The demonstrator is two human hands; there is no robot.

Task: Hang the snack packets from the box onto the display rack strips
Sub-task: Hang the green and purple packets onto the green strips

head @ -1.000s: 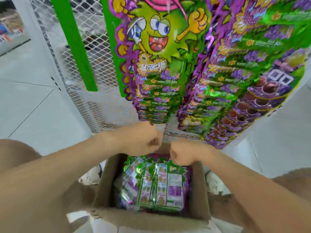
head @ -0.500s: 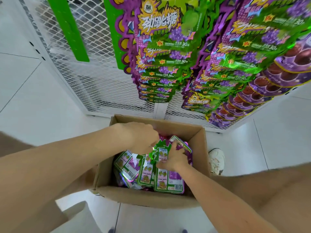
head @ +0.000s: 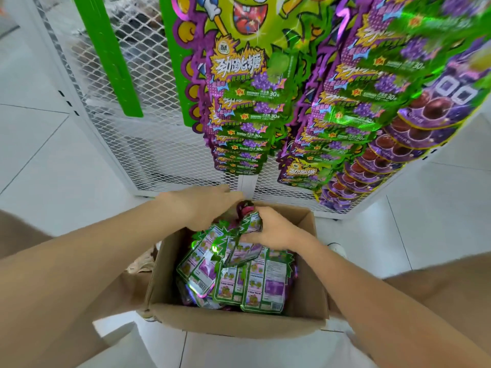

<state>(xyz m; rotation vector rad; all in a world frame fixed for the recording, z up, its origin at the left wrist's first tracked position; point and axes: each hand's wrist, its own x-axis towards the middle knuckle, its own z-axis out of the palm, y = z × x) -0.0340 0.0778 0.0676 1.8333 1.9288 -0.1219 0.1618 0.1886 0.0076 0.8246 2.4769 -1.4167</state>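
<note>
An open cardboard box [head: 239,321] sits on the floor below me, holding several green-and-purple snack packets [head: 249,285] lying back side up. My right hand [head: 273,229] is closed around the top of a small bunch of packets [head: 248,225], lifted above the pile at the box's far side. My left hand [head: 204,205] pinches the same bunch from the left, near its purple top end. Above the box hang two strips full of the same packets, the left strip [head: 239,115] and the right strip [head: 353,112].
A white wire-mesh rack [head: 148,144] stands behind the strips, with a green post [head: 111,62] on its left. Purple grape-candy packs [head: 414,134] hang at the far right. A shoe [head: 337,248] shows beside the box. White tiled floor lies all around.
Both hands went from the strip's bottom end down into the box and took hold of a bunch of packets, which now rises above the pile. The view tilted up and down meanwhile.
</note>
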